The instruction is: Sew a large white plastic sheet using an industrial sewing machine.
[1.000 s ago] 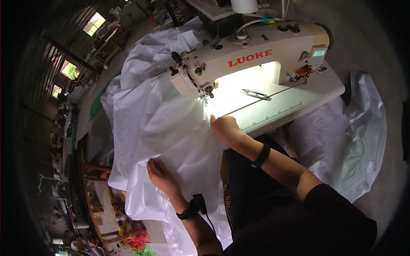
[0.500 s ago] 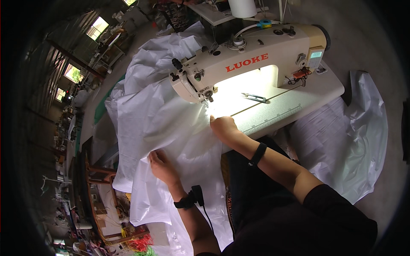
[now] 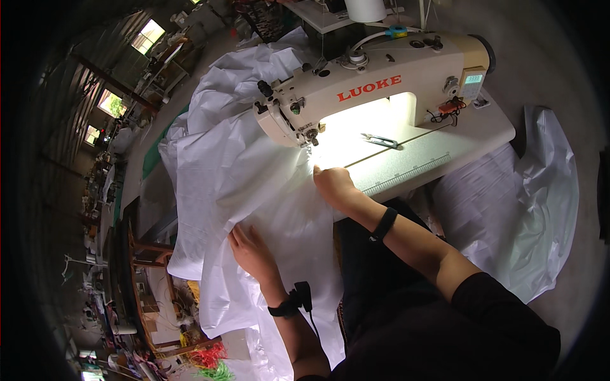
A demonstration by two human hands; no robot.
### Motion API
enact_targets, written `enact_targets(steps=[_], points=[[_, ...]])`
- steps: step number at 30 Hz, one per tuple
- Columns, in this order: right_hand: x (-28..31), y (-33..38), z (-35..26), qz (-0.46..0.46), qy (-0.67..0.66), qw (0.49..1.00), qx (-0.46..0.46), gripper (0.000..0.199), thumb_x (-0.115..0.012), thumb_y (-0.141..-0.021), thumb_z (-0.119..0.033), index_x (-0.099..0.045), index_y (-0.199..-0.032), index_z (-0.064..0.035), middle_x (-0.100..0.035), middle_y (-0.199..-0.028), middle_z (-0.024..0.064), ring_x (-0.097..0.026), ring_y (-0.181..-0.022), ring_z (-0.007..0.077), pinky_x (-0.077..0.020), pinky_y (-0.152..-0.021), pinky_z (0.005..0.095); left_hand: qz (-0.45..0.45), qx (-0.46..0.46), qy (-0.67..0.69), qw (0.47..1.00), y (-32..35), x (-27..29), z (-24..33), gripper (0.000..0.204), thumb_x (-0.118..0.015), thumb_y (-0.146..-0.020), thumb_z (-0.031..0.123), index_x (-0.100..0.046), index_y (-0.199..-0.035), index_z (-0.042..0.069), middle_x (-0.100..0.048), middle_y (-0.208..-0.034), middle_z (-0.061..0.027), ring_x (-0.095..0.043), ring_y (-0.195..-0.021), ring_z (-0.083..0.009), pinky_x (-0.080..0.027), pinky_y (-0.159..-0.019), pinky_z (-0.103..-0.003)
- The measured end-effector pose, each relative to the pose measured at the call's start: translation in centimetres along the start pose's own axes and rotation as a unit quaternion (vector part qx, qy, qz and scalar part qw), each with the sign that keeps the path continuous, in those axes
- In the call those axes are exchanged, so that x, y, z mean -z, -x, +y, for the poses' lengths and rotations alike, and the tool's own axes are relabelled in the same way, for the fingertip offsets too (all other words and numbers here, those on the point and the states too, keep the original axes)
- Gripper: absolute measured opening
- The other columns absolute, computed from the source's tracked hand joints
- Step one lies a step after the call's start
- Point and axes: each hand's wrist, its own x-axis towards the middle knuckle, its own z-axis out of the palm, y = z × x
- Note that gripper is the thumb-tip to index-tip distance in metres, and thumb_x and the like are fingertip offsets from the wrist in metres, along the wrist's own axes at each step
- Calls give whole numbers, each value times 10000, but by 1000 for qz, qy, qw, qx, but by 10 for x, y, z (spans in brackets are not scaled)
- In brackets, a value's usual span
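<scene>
A large sheet of white plastic fabric drapes over the left end of the sewing machine and hangs down toward my lap. Close to the lit needle area, my right hand is closed, pinching the fabric's edge; the fingertips are partly lost in the glare. Lower and to the left, my left hand lies on the sheet with its fingers stretched out and slightly apart. On the machine bed, right of the needle, lie small thread snips.
More white sheeting hangs at the right of the machine table. A white thread cone stands behind the machine. To the left is a wooden frame, with red and green strands beneath it.
My left hand has shifted slightly right and down, its fingers loosened from a pinch and laid out on the fabric. My right hand keeps its hold near the needle.
</scene>
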Motion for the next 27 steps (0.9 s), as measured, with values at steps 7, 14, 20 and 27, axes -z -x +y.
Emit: enact_targets(steps=[7,14,20,27], points=[[4,-6,7,3,-18,1000,-14,513,-577,-880,-101,-474,-1365,30,-687,-726,46,-684,-630,208,-509,-497,333,-86,-123,27,988,66,35,49,501,-690,-801,70,-542,-1279,65,-523,-1356,-134,-518,-1202,-349,-407,-1013,-470],[14,37,16,43,-211,976,-1,522,-545,-918,-132,-403,-1390,41,-707,-812,135,-685,-645,247,-527,-586,347,-94,-51,-63,992,120,21,12,392,-707,-798,122,-623,-1181,124,-612,-1189,-77,-585,-1044,-292,-424,-876,-421],[-30,138,-1,-109,-830,539,-94,588,-674,-932,-212,-337,-1348,32,-581,-721,38,-560,-497,93,-473,-466,225,-94,-35,-13,995,124,28,-4,132,-675,-817,81,-671,-949,90,-666,-945,-95,-624,-873,-283,-443,-811,-395],[-23,148,-30,-257,-710,656,0,416,-651,-939,-369,-637,-1137,-4,-584,-788,-16,-479,-603,38,-406,-538,217,-408,63,366,834,188,50,51,251,-633,-817,2,-660,-1062,53,-678,-1016,-153,-641,-1019,-341,-508,-898,-404]])
